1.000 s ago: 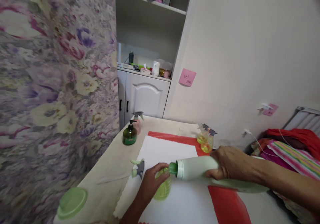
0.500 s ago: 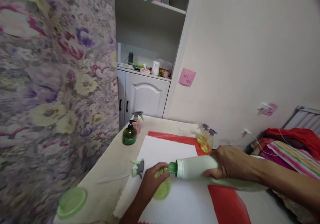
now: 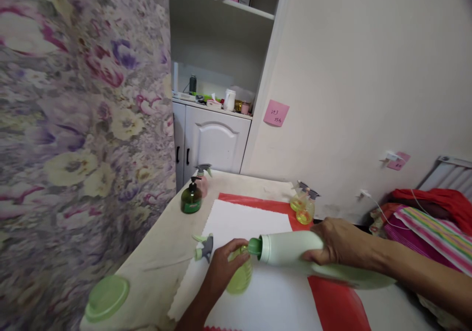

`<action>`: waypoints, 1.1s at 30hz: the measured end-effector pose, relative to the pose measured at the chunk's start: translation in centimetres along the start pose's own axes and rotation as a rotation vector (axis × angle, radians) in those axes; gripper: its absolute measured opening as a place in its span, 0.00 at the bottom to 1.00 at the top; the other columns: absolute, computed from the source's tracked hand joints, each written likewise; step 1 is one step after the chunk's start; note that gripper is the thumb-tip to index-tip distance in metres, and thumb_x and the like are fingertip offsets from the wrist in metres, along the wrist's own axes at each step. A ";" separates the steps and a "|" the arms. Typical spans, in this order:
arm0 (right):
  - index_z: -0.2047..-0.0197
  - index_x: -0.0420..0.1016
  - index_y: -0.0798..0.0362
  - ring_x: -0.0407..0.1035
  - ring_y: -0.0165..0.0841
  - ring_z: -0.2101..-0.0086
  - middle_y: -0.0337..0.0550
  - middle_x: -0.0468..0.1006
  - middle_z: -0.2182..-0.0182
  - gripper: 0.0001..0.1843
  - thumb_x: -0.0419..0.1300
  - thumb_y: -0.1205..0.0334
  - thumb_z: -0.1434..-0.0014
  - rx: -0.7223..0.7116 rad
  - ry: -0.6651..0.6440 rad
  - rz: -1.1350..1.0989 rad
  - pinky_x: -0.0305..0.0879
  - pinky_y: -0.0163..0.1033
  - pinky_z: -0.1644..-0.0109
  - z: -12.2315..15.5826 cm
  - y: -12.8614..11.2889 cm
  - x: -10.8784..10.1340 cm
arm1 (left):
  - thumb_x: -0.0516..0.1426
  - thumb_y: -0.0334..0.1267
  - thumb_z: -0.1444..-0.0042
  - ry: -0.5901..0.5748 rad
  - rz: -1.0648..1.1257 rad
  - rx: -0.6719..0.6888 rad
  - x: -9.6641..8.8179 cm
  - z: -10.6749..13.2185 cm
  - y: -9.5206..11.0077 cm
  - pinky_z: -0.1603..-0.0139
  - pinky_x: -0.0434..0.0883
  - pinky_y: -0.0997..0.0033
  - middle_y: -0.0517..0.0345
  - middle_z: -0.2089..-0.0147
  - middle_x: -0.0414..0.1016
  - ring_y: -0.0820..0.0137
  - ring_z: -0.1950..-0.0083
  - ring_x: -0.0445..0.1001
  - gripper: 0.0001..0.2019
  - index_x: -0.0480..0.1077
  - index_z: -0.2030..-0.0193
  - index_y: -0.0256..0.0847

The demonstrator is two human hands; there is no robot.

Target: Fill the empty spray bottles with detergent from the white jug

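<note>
On the white sheet [image 3: 258, 291] that covers the near part of the desk [image 3: 162, 257], the left hand [image 3: 221, 272] wraps around a small yellow-green bottle [image 3: 240, 274], fingers closed about its round body so that it stands steady with its open neck up. The right hand [image 3: 341, 245] grips a large pale green jug [image 3: 295, 250] around its middle, fingers closed on it, and holds it tipped on its side, nearly level, with the green spout [image 3: 254, 246] right at the small bottle's mouth. That tilt and that meeting of openings fit a pour from the big container into the little one; whether liquid is running I cannot tell.

Just left of the small bottle lies a spray head [image 3: 204, 247], its tube trailing across the desk, off the bottle so the neck is free. A light green cap [image 3: 106, 297] sits at the near left corner, well apart. A red mat [image 3: 332, 301] lies under the white sheet, likely there to catch spills. Farther back stand a dark green pump bottle [image 3: 191, 199] beside a pink spray bottle [image 3: 202, 178], and two yellow spray bottles [image 3: 304, 205] near the wall, all upright.
</note>
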State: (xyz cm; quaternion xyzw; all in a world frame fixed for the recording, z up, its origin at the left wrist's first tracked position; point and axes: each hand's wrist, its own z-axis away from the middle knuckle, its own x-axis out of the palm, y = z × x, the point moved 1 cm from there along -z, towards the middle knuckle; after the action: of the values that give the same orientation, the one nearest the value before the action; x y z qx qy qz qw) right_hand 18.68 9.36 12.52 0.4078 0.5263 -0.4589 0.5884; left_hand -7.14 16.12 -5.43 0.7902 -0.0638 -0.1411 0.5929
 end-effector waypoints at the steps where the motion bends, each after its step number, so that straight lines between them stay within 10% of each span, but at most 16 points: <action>1: 0.72 0.74 0.54 0.71 0.35 0.76 0.46 0.79 0.76 0.27 0.57 0.36 0.47 0.004 0.000 -0.029 0.57 0.35 0.73 0.1 0.1 0.2 | 0.61 0.38 0.49 0.002 0.002 -0.001 0.0 0.0 -0.1 0.48 0.69 0.66 0.56 0.58 0.82 0.60 0.53 0.77 0.09 0.77 0.60 0.43; 14: 0.71 0.68 0.53 0.57 0.25 0.84 0.33 0.68 0.82 0.22 0.59 0.40 0.47 0.194 -0.015 -0.786 0.48 0.31 0.82 -0.7 3.3 3.7 | 0.59 0.36 0.50 -0.010 0.005 -0.051 -0.1 0.1 0.3 0.44 0.68 0.63 0.53 0.53 0.82 0.58 0.48 0.76 0.11 0.78 0.58 0.44; 20: 0.87 0.58 0.52 0.50 0.22 0.88 0.32 0.60 0.95 0.30 0.59 0.40 0.46 0.187 0.410 -1.105 0.46 0.33 0.77 -5.3 6.0 6.2 | 0.59 0.35 0.50 -0.020 -0.035 -0.079 -0.2 0.3 0.9 0.43 0.67 0.62 0.55 0.54 0.82 0.59 0.49 0.76 0.12 0.78 0.58 0.45; 33: 0.90 0.57 0.49 0.57 0.28 0.86 0.34 0.59 0.92 0.37 0.41 0.35 0.39 0.167 0.758 -1.439 0.56 0.37 0.75 -18.2 -0.4 13.5 | 0.61 0.34 0.55 -0.083 -0.059 -0.043 -1.2 -0.2 -0.7 0.48 0.69 0.64 0.55 0.56 0.82 0.58 0.51 0.76 0.15 0.78 0.57 0.44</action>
State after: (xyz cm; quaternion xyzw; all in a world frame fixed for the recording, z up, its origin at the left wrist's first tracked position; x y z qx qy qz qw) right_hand 14.20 25.32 -2.94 0.1402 0.7865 -0.5931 -0.1003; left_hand -8.30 16.87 -5.83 0.7724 -0.0620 -0.1924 0.6021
